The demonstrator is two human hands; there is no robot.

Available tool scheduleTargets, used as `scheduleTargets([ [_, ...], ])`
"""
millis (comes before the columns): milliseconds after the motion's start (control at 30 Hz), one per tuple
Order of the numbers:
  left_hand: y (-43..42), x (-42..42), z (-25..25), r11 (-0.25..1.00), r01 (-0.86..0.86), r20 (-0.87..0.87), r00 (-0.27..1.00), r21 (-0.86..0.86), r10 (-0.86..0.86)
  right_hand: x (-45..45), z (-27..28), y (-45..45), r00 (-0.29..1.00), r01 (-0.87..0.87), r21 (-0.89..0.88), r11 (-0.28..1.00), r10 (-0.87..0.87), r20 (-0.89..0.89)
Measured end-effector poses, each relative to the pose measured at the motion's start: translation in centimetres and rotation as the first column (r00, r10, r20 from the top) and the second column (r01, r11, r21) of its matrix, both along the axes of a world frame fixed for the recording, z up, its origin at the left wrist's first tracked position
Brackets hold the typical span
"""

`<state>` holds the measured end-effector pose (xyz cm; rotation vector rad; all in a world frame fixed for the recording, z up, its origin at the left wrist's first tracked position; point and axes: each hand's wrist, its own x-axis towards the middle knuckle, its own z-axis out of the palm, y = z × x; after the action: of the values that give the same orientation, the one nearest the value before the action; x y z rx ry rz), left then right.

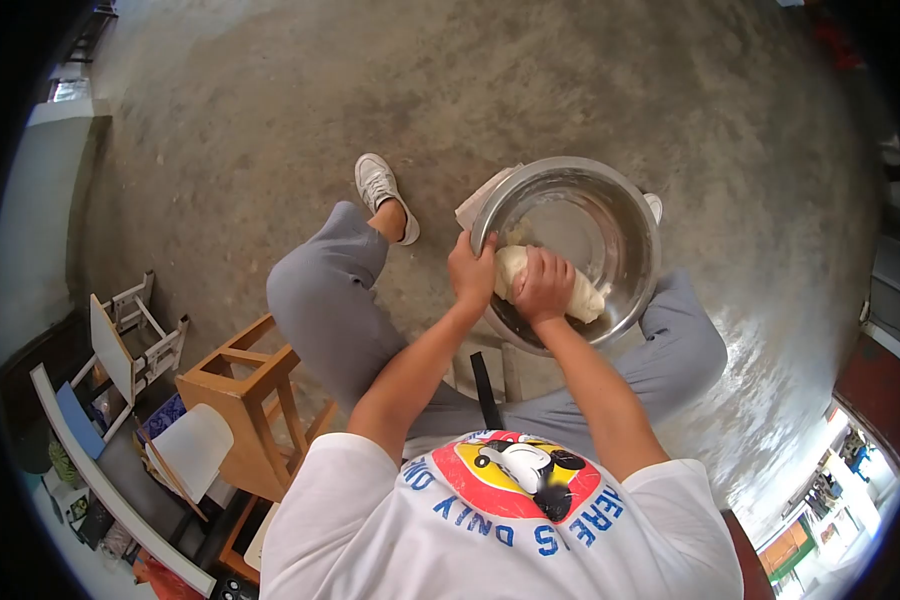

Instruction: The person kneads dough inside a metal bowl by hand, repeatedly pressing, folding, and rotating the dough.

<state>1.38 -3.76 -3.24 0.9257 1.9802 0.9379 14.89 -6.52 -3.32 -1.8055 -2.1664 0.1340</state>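
Note:
A wide steel basin [625, 200] stands between my knees, with a pale lump of dough [584, 300] lying in its near part. My left hand [472, 270] grips the basin's left rim, thumb on the inside and fingers mostly hidden around the outer wall. My right hand [545, 285] presses down on the dough, its fingers curled over the top. Thin smears of dough or flour mark the basin's inner wall. What supports the basin is mostly hidden beneath it; a light-coloured flat piece [478, 205] shows past its left edge.
Bare concrete floor [270, 100] stretches ahead and to the sides. At my left are a wooden stool [240, 365], a white seat [195, 450] and a folding chair [120, 345]. My white shoe [378, 185] rests on the floor left of the basin. Bright doorway light falls at the lower right.

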Motion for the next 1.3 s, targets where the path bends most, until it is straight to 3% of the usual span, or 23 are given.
scheduleTargets([
  [67, 0.2, 0.1, 0.4, 1.0, -0.017, 0.018, 1.0, 0.019, 0.017, 0.2, -0.1, 2.7, 1.0, 0.005, -0.117, 0.993, -0.003, 0.015],
  [267, 0.3, 0.0, 1.5, 1.0, 0.023, 0.06, 0.998, 0.0, -0.022, 0.3, -2.0, 7.7, 0.996, 0.087, -0.115, 0.99, -0.09, -0.017],
  [367, 0.4, 0.1, 1.1, 0.998, 0.005, 0.058, 0.998, 0.066, -0.008, 0.1, -2.4, 9.9, 0.987, 0.159, -0.262, 0.952, -0.15, 0.053],
  [467, 0.1, -0.1, -0.1, 1.0, 0.02, 0.022, 1.0, -0.01, -0.02, 1.0, -2.0, 11.3, 0.997, 0.067, -0.374, 0.925, -0.076, -0.009],
  [533, -0.5, 0.4, -0.2, 0.999, -0.029, 0.106, 0.994, -0.021, 0.031, 1.6, -0.3, 12.6, 0.997, -0.003, -0.496, 0.868, -0.033, -0.064],
  [567, -0.6, 0.7, -0.3, 0.998, -0.051, 0.148, 0.988, -0.027, 0.055, 1.5, 0.4, 12.5, 0.998, -0.018, -0.463, 0.886, -0.013, -0.064],
  [600, -0.8, 1.1, 0.9, 0.997, -0.067, 0.075, 0.995, 0.035, 0.064, 1.6, 1.7, 11.6, 0.998, -0.029, -0.434, 0.9, 0.004, -0.058],
  [633, -1.4, 1.3, 0.5, 0.992, -0.126, 0.097, 0.987, -0.008, 0.126, 1.8, 2.6, 10.2, 0.999, -0.039, -0.413, 0.91, 0.02, -0.049],
  [733, -2.9, 1.5, -0.4, 0.951, -0.277, 0.114, 0.949, -0.139, 0.293, 1.4, 1.9, 4.7, 0.981, 0.007, -0.124, 0.992, -0.031, -0.192],
  [800, -4.3, 1.6, 0.0, 0.912, -0.345, 0.075, 0.927, -0.224, 0.368, 1.3, 3.0, 2.5, 0.975, 0.033, -0.117, 0.993, -0.058, -0.215],
  [900, -4.9, 0.5, -2.5, 0.9, -0.315, -0.015, 0.945, -0.302, 0.325, 1.5, 3.0, 0.3, 0.97, 0.058, -0.072, 0.996, -0.073, -0.232],
  [1000, -1.2, -1.4, 1.5, 0.991, -0.092, -0.274, 0.96, -0.093, 0.063, 1.6, 2.8, -0.9, 0.975, 0.03, 0.0, 1.0, -0.029, -0.219],
  [1067, 2.2, -2.7, 2.8, 0.974, 0.14, -0.27, 0.945, -0.175, -0.185, 1.1, 3.1, -1.0, 0.984, 0.019, 0.097, 0.995, -0.002, -0.176],
  [1100, 2.9, -3.0, 2.9, 0.941, 0.252, -0.26, 0.916, -0.224, -0.307, 1.4, 3.0, -1.3, 0.986, -0.001, 0.05, 0.999, 0.009, -0.168],
  [1267, 3.2, -3.2, 2.2, 0.953, 0.235, -0.113, 0.959, -0.189, -0.259, 2.6, 3.3, -3.0, 0.973, -0.205, -0.143, 0.968, 0.185, -0.141],
  [1300, 2.8, -3.1, 2.3, 0.955, 0.217, -0.096, 0.966, -0.203, -0.24, 2.5, 3.9, -3.5, 0.974, -0.218, -0.112, 0.969, 0.209, -0.092],
])
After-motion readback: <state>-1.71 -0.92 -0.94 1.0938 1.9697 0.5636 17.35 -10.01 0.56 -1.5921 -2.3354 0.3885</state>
